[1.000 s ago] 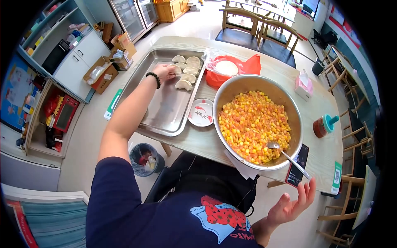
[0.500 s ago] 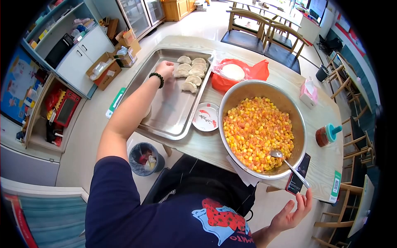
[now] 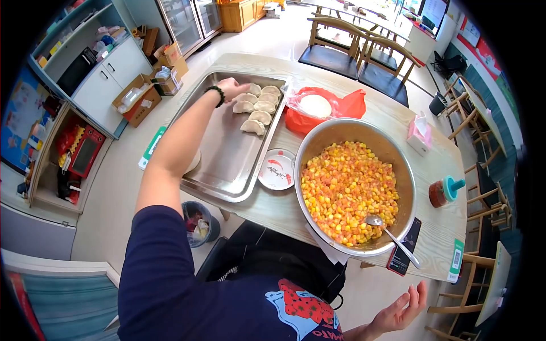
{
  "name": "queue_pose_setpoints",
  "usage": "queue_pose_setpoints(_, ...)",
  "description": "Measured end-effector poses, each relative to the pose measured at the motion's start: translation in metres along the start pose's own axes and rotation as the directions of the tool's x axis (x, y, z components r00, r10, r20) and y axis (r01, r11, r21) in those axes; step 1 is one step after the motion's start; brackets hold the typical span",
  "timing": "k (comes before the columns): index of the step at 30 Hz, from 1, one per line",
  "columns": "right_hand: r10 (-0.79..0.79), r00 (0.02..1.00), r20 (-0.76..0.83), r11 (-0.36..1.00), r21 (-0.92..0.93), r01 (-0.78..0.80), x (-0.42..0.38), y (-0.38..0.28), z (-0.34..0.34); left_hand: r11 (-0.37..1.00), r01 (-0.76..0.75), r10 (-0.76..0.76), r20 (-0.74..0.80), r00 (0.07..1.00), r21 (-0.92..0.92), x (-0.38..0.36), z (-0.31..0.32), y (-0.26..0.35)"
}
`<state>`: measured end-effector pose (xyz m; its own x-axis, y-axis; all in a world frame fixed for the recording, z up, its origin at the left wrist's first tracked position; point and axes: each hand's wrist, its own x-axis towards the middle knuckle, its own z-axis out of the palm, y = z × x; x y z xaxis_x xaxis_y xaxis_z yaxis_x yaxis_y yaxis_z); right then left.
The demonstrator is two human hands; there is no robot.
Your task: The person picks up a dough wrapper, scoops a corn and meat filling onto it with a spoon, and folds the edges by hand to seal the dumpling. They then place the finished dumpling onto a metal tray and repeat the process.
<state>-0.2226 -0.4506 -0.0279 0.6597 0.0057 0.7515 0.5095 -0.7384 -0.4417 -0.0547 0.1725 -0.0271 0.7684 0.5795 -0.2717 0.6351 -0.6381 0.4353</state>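
Note:
My left hand point(image 3: 232, 89) is over the far part of a metal tray point(image 3: 227, 165). One finger points at the nearest of several folded dumplings point(image 3: 261, 117), close to or touching it; the other fingers are partly hidden. Nothing shows in that hand. My right hand point(image 3: 404, 310) hangs past the table's front edge, palm up, fingers apart and holding nothing. Nearby, a steel bowl point(image 3: 304, 199) holds a corn and minced filling point(image 3: 350, 190). A spoon point(image 3: 401, 247) leans in it, handle over the rim. A pale round edge point(image 3: 194, 161) shows beside my left forearm.
Between tray and bowl lies a small printed dish point(image 3: 277, 169). Behind are a red plastic bag point(image 3: 350, 105) and a white round item point(image 3: 315, 106). A tissue pack point(image 3: 420, 135), lidded jar point(image 3: 445, 192) and phone point(image 3: 405, 256) sit right. Below stands a bin point(image 3: 209, 227).
My left hand has shifted slightly toward the dumplings and stretched a finger out. My right hand has dropped lower, away from the spoon handle. The whole view has tilted a little.

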Motion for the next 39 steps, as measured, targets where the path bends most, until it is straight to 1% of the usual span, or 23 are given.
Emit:
queue_pose_setpoints(2,0.011,1.0,0.007,1.0,0.005,-0.011,0.0,0.002,0.002,0.981,-0.169,0.155,0.145,0.977,0.094,-0.01,-0.005,-0.016)
queue_pose_setpoints(3,0.012,1.0,0.015,1.0,-0.005,-0.012,0.001,0.001,0.002,0.97,-0.194,0.173,0.148,0.974,0.146,-0.02,-0.006,-0.016)
queue_pose_setpoints(4,0.012,1.0,0.024,1.0,-0.013,-0.012,0.002,0.001,0.004,0.97,-0.192,0.169,0.149,0.974,0.15,-0.023,-0.001,-0.019)
queue_pose_setpoints(6,0.001,0.999,0.032,1.0,0.005,-0.002,0.005,-0.001,0.008,0.867,-0.376,0.388,0.029,0.921,0.327,-0.027,0.012,-0.023)
queue_pose_setpoints(7,-0.012,0.999,0.036,1.0,0.019,0.011,0.006,-0.001,0.011,0.867,-0.353,0.379,-0.006,0.925,0.352,-0.034,0.018,-0.017)
queue_pose_setpoints(8,-0.016,0.999,0.041,1.0,0.02,0.015,0.008,-0.002,0.013,0.846,-0.333,0.396,-0.072,0.915,0.417,-0.038,0.024,-0.013)
queue_pose_setpoints(10,-0.035,0.999,0.041,0.999,0.039,0.033,0.009,-0.003,0.014,0.838,-0.357,0.455,-0.167,0.874,0.412,-0.036,0.027,-0.014)
queue_pose_setpoints(12,-0.037,0.999,0.034,0.998,0.048,0.035,0.009,-0.005,0.015,0.859,-0.336,0.421,-0.159,0.893,0.386,-0.045,0.02,-0.018)
queue_pose_setpoints(14,-0.044,0.999,0.033,0.997,0.068,0.041,0.01,-0.003,0.017,0.827,-0.393,0.478,-0.135,0.868,0.402,-0.068,0.003,-0.025)
queue_pose_setpoints(15,-0.039,0.999,0.008,0.998,0.052,0.039,0.009,0.0,0.016,0.829,-0.377,0.446,-0.081,0.892,0.412,-0.086,-0.011,-0.026)
queue_pose_setpoints(16,-0.036,0.999,-0.015,0.999,0.04,0.036,0.008,0.004,0.016,0.828,-0.388,0.449,-0.065,0.891,0.406,-0.102,-0.02,-0.034)
queue_pose_setpoints(17,-0.042,0.999,0.002,0.997,0.062,0.042,0.009,0.007,0.017,0.842,-0.372,0.403,0.001,0.915,0.39,-0.125,-0.031,-0.038)
queue_pose_setpoints(18,-0.049,0.999,-0.007,0.998,0.042,0.049,0.009,0.01,0.018,0.855,-0.357,0.36,0.066,0.931,0.376,-0.145,-0.038,-0.042)
queue_pose_setpoints(20,-0.056,0.998,-0.016,0.998,0.03,0.057,0.011,0.011,0.023,0.834,-0.464,0.408,0.233,0.883,0.298,-0.165,-0.041,-0.073)
queue_pose_setpoints(22,-0.031,0.999,-0.041,0.999,0.017,0.032,0.011,0.01,0.025,0.842,-0.442,0.366,0.276,0.889,0.308,-0.195,-0.036,-0.084)
queue_pose_setpoints(24,-0.047,0.998,-0.052,0.998,0.049,0.049,0.015,0.009,0.028,0.816,-0.425,0.352,0.247,0.903,0.391,-0.213,-0.031,-0.089)
queue_pose_setpoints(26,-0.065,0.996,-0.064,0.995,0.075,0.069,0.018,0.006,0.028,0.821,-0.412,0.354,0.215,0.91,0.394,-0.216,-0.027,-0.097)
queue_pose_setpoints(30,-0.106,0.992,-0.065,0.993,0.051,0.109,0.02,0.002,0.024,0.816,-0.39,0.373,0.126,0.919,0.427,-0.217,-0.017,-0.103)
queue_pose_setpoints(34,-0.13,0.989,-0.071,0.99,0.048,0.133,0.017,-0.002,0.019,0.816,-0.401,0.398,0.098,0.912,0.416,-0.219,-0.014,-0.109)
queue_pose_setpoints(36,-0.135,0.988,-0.079,0.99,0.037,0.139,0.017,-0.007,0.016,0.844,-0.447,0.444,0.082,0.892,0.298,-0.213,-0.016,-0.122)
queue_pose_setpoints(37,-0.139,0.987,-0.085,0.989,0.031,0.142,0.017,-0.01,0.016,0.843,-0.45,0.446,0.083,0.891,0.296,-0.21,-0.019,-0.127)
queue_pose_setpoints(38,-0.139,0.986,-0.087,0.989,0.028,0.142,0.016,-0.013,0.015,0.904,-0.403,0.395,0.081,0.915,0.141,-0.207,-0.023,-0.133)
queue_pose_setpoints(39,-0.129,0.984,-0.123,0.989,0.052,0.136,0.017,-0.022,0.017,0.939,-0.344,0.344,0.09,0.935,-0.016,-0.203,-0.028,-0.139)
